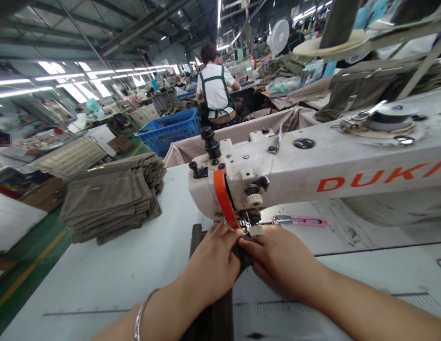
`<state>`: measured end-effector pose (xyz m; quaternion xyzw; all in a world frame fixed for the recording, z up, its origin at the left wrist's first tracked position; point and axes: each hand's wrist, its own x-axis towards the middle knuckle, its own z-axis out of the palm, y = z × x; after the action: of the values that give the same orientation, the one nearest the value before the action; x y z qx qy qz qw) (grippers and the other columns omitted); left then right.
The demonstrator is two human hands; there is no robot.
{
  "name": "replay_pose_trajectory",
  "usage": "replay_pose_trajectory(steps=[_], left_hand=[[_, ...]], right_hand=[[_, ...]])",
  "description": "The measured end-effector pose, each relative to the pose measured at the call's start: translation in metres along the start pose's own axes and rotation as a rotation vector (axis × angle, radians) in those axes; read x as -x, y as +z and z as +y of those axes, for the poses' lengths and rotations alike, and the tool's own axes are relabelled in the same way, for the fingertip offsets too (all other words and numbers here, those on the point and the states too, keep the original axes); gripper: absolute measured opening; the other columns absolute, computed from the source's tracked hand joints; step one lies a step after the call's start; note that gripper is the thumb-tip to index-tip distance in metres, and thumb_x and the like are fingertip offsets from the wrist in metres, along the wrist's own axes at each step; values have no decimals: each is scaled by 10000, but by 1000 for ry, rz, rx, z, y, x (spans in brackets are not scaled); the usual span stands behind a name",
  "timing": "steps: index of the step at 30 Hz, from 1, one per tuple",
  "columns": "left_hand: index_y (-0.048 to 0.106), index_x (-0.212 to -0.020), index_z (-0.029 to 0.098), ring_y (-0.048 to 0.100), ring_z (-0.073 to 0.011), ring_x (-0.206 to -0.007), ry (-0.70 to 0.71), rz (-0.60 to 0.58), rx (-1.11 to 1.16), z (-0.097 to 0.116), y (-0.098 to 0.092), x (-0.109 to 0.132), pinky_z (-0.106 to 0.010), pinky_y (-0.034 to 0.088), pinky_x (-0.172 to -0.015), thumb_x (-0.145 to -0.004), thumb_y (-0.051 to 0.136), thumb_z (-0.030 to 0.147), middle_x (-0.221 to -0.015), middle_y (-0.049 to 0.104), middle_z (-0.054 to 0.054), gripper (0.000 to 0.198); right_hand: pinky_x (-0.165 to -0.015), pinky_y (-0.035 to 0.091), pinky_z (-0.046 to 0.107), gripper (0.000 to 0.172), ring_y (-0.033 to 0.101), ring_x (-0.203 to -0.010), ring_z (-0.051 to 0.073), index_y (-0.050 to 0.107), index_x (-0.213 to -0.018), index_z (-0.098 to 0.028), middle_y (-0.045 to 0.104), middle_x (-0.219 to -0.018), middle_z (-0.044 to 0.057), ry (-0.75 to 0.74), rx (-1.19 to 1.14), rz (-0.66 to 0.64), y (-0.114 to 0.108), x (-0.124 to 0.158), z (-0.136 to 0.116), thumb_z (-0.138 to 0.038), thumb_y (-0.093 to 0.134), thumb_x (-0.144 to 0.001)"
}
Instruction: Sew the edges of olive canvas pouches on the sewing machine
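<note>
Both of my hands are close together under the head of a white sewing machine (pixel 277 161) with an orange guard. My left hand (pixel 215 258) has its fingers closed on a dark fabric piece (pixel 220 312), just left of the needle area. On the other side, my right hand (pixel 280 253) pinches the same fabric, its thumb and fingers near the presser foot. The fabric runs down between my wrists towards the table's front edge. My fingertips hide part of the fabric and the stitching spot. A pair of pink-handled thread snips (pixel 305 221) lies behind my right hand.
A stack of folded olive-brown fabric pieces (pixel 110 194) sits on the table's left side. Past the table stand a blue plastic crate (pixel 174 130) and a person in a white shirt (pixel 216 87), back turned. A thread stand (pixel 330 45) rises at upper right.
</note>
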<state>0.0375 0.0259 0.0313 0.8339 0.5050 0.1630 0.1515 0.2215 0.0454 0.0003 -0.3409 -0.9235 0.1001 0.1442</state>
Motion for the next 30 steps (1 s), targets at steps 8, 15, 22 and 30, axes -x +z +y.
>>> replay_pose_trajectory(steps=[8, 15, 22, 30], left_hand=[[636, -1088, 218, 556, -212, -1119, -98, -68, 100, 2, -18, 4, -385, 446, -1011, -910, 480, 151, -1155, 606, -50, 246], [575, -1107, 158, 518, -350, -1107, -494, 214, -77, -41, -19, 63, -565, 414, -958, -781, 683, 457, -1128, 577, -123, 456], [518, -1047, 175, 701, -250, -758, -777, 250, 1067, -40, -13, 52, -364, 547, -695, -720, 727, 267, -866, 714, -49, 399], [681, -994, 46, 683, -244, -508, -1020, 44, 1604, -13, -14, 63, -312, 548, -479, -874, 559, 479, -618, 719, -113, 466]], right_hand=[[-760, 439, 375, 245, 594, -871, 252, 639, -1057, -208, 664, -955, 67, 48, -7, -6, 3, 1, 2, -193, 531, -838], [-730, 444, 380, 309, 578, -841, 252, 612, -1134, -204, 646, -931, 64, 37, 3, -36, 0, -1, 1, -180, 492, -850], [-883, 469, 407, 282, 544, -1049, 256, 629, -1091, -193, 612, -1079, 94, -40, -51, 24, 6, 1, 2, -95, 507, -857], [-962, 460, 415, 128, 519, -1118, 268, 651, -974, -162, 623, -1089, 107, -92, -91, 184, 7, -3, 4, -217, 563, -898]])
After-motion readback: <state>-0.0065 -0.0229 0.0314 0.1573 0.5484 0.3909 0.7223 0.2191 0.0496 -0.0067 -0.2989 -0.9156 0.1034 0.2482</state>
